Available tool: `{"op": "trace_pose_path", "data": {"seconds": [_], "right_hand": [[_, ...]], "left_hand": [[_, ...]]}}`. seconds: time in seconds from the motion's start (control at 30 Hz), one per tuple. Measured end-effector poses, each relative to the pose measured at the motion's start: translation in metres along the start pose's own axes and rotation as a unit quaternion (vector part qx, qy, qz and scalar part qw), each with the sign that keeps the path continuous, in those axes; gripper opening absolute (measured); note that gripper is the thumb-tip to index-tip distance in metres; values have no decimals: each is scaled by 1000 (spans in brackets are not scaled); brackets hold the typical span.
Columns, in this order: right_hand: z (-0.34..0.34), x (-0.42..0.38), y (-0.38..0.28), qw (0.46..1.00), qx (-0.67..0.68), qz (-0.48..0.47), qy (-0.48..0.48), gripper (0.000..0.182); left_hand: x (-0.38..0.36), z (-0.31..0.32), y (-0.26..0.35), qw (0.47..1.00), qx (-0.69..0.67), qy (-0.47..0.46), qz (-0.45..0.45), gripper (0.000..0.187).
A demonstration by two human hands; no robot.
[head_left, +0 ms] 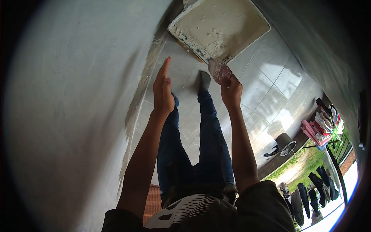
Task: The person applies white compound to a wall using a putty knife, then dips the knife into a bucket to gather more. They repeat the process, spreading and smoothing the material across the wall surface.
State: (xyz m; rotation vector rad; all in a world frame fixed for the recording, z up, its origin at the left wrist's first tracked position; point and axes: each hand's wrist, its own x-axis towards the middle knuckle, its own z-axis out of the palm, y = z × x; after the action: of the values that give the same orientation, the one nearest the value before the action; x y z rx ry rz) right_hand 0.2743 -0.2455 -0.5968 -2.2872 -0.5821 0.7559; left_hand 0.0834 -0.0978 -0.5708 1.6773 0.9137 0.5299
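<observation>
My right hand [232,91] is closed on a plaster-smeared tool [219,71], its blade end at the near edge of a large tray [247,48]. Wet, cream-coloured plaster [216,33] covers the inside of the tray. On the left, my left hand [163,91] is raised with its fingers stretched out and close together, the thumb a little apart. It holds nothing and is near the grey wall [89,77]. The exact shape of the tool's handle is hidden in my right hand.
Grey floor tiles [255,91] lie around my feet. At the right are a dark bucket [285,143], a heap of clothes [319,129] and dark garments hanging outside [304,199]. Another wall [328,58] rises at the upper right.
</observation>
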Motion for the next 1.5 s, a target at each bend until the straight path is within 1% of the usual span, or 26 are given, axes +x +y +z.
{"op": "trace_pose_path", "data": {"seconds": [0.07,0.1,0.13,0.17,0.23,0.27,0.33,0.4,0.47,0.53,0.63,0.7,0.77,0.8,0.9,0.97,1.1,1.17,1.2,1.27,1.3,1.33,1.37,1.4,1.43,1.5], "right_hand": [[-16,26,-3,999,-29,-31,-1,18],[-20,37,-3,999,-32,-44,1,24],[-21,47,2,996,-49,-74,-6,34],[-19,56,3,996,-50,-74,-6,34],[-18,71,2,983,-132,-101,-82,30],[-16,75,-1,975,-156,-127,-94,29],[-7,82,-2,975,-159,-115,-105,29],[2,84,-3,974,-163,-103,-116,30],[8,86,-6,967,-173,-146,-113,30],[13,91,-12,966,-173,-142,-130,30],[20,104,-10,966,-159,-129,-160,31],[23,115,-6,966,-150,-122,-173,32],[25,121,-4,962,-164,-81,-203,48],[25,123,-4,962,-165,-82,-203,48],[29,126,-4,959,-176,-61,-215,47],[29,128,-5,967,-148,-76,-194,36],[32,142,-12,970,-112,-62,-209,37],[46,143,-17,964,-132,-93,-212,40],[52,144,-19,964,-131,-93,-212,40],[60,147,-21,971,-69,-110,-203,45],[61,151,-20,971,-68,-110,-203,45],[60,155,-18,970,42,-38,-235,44],[57,156,-18,952,150,36,-263,44],[52,157,-18,953,182,41,-237,40],[45,158,-16,953,182,40,-237,40],[25,155,-17,982,66,-42,-172,38]], "left_hand": [[-2,2,2,1000,0,2,-11,62],[-5,3,1,1000,1,1,-21,62],[-7,4,-3,1000,1,2,-23,62],[-9,5,-11,1000,2,8,-17,63],[-11,9,-14,1000,0,14,-11,63],[-12,10,-13,1000,-1,16,-20,63],[-13,9,-10,999,2,20,-30,63],[-14,7,-9,1000,18,15,10,61],[-13,7,-10,1000,13,24,5,61],[-14,6,-12,999,11,32,-3,61],[-15,5,-6,999,16,32,12,61],[-13,7,3,998,24,36,-53,61],[-15,9,-6,998,22,40,-40,61],[-16,9,-10,998,24,43,-26,62],[-19,12,-3,999,16,35,-35,61],[-20,12,-2,999,20,36,-36,61],[-19,11,0,998,16,39,-41,61],[-18,10,3,998,14,41,-50,61],[-18,8,3,997,15,42,-58,61],[-20,4,-6,997,11,50,-49,63],[-20,1,-11,997,6,57,-41,64],[-23,-3,-15,997,8,57,-41,64],[-24,-8,-15,997,12,55,-47,64],[-24,-12,-15,997,15,54,-53,64],[-24,-14,-14,997,18,53,-57,64],[-24,-16,-13,996,21,51,-67,64]]}}
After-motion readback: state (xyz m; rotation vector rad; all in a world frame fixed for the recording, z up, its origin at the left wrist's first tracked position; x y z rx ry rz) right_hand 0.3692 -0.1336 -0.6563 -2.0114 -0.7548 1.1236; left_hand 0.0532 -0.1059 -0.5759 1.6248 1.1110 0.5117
